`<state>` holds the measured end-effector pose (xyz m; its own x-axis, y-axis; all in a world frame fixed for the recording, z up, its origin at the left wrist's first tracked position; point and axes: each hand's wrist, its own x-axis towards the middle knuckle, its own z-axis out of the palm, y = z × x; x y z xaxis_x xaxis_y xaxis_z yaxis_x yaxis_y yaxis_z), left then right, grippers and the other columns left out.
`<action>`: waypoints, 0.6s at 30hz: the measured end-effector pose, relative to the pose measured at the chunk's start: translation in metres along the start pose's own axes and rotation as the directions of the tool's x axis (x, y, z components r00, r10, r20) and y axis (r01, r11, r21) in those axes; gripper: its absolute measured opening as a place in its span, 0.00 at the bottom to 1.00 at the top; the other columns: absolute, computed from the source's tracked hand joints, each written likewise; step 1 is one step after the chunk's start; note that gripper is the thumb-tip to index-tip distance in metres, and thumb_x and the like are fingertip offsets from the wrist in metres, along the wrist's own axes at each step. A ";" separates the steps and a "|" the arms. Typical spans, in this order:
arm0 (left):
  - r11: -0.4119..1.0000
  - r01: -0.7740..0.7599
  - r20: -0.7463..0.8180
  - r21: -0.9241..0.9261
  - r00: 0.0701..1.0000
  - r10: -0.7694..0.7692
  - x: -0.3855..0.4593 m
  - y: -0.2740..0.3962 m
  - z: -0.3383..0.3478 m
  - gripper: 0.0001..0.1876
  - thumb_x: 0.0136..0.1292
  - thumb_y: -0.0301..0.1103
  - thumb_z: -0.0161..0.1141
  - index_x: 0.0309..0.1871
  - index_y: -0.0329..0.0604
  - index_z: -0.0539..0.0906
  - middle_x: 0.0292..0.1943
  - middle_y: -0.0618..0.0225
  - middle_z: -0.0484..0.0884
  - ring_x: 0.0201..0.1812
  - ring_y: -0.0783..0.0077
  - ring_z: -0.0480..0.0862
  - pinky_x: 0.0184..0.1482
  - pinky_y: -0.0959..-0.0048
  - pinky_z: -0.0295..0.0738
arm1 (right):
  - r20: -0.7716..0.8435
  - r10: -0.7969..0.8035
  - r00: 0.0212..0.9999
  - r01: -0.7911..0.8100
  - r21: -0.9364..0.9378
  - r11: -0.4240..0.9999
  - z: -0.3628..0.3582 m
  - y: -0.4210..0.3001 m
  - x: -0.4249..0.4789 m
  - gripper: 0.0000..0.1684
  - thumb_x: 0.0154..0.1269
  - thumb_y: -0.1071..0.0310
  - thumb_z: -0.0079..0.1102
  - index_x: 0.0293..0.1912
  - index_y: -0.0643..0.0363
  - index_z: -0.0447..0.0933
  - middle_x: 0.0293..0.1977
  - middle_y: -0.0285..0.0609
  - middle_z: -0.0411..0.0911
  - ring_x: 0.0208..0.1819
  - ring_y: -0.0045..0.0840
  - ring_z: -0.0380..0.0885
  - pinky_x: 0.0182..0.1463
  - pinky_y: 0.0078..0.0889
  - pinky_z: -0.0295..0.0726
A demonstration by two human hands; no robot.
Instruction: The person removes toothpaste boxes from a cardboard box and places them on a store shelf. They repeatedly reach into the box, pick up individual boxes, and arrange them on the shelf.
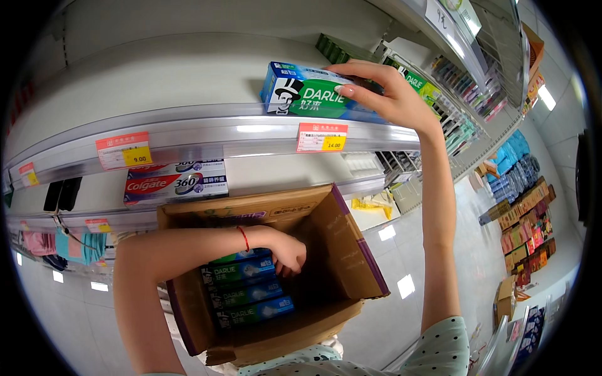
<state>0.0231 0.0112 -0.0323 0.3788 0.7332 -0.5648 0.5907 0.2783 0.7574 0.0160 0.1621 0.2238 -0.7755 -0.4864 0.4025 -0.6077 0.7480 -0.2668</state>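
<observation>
On the upper shelf, my right hand [383, 94] grips a blue-and-green Darlie toothpaste box [312, 96], thumb on its front and fingers over the top. The box lies on its long side behind the clear shelf lip. Below, my left hand [287, 251] reaches into an open cardboard carton [360, 254], a red string bracelet [243, 238] on its wrist. Its fingers curl downward beside the upper end of a row of Darlie toothpaste boxes [256, 310]. The fingertips are partly hidden, so I cannot tell whether they hold anything. My forearm covers part of the row.
Price tags [322, 137] line the shelf edge [254, 128]. Colgate boxes [174, 185] are stacked on the lower shelf, left of the carton. Green toothpaste boxes [345, 49] and a wire rack of toothbrushes [465, 129] stand to the right. Stacked goods [526, 230] stand across the tiled floor.
</observation>
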 end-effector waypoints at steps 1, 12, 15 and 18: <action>0.995 -0.039 -0.013 0.097 0.999 0.041 0.003 -0.001 0.001 0.19 0.61 0.40 0.55 0.48 0.34 0.78 0.36 0.58 0.84 0.37 0.65 0.84 0.40 0.68 0.77 | 0.004 0.004 1.000 -0.004 0.000 1.000 0.000 0.001 -0.002 0.21 0.64 0.59 0.57 0.51 0.64 0.76 0.35 0.44 0.78 0.32 0.21 0.73 0.37 0.23 0.73; 0.779 0.011 -0.178 0.627 0.975 0.130 0.013 -0.023 0.045 0.30 0.43 0.35 0.65 0.53 0.34 0.73 0.53 0.53 0.73 0.58 0.53 0.71 0.55 0.59 0.72 | 0.037 -0.338 0.941 0.299 0.384 0.874 0.057 -0.065 -0.050 0.12 0.51 0.73 0.64 0.40 0.62 0.81 0.31 0.43 0.80 0.33 0.31 0.79 0.36 0.31 0.75; 0.723 0.013 -0.098 0.691 0.992 0.076 0.011 -0.023 0.037 0.19 0.44 0.32 0.62 0.43 0.40 0.79 0.43 0.57 0.79 0.46 0.57 0.79 0.44 0.61 0.76 | 0.260 -0.343 0.903 0.171 0.515 0.840 0.103 -0.052 -0.066 0.09 0.53 0.73 0.61 0.37 0.62 0.79 0.29 0.45 0.79 0.32 0.37 0.78 0.35 0.35 0.74; 0.856 0.040 -0.223 0.515 0.971 0.088 0.056 -0.064 0.042 0.15 0.48 0.33 0.60 0.41 0.39 0.80 0.43 0.55 0.80 0.48 0.59 0.79 0.47 0.60 0.74 | 0.458 -0.183 0.870 -0.124 0.562 0.818 0.134 -0.036 -0.092 0.09 0.55 0.71 0.57 0.38 0.64 0.76 0.31 0.47 0.78 0.33 0.41 0.76 0.37 0.36 0.74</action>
<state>0.0369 0.0082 -0.1259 0.2608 0.8748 -0.4083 0.8879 -0.0513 0.4572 0.0863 0.1195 0.0791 -0.6421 -0.7667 -0.0024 -0.4970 0.4186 -0.7602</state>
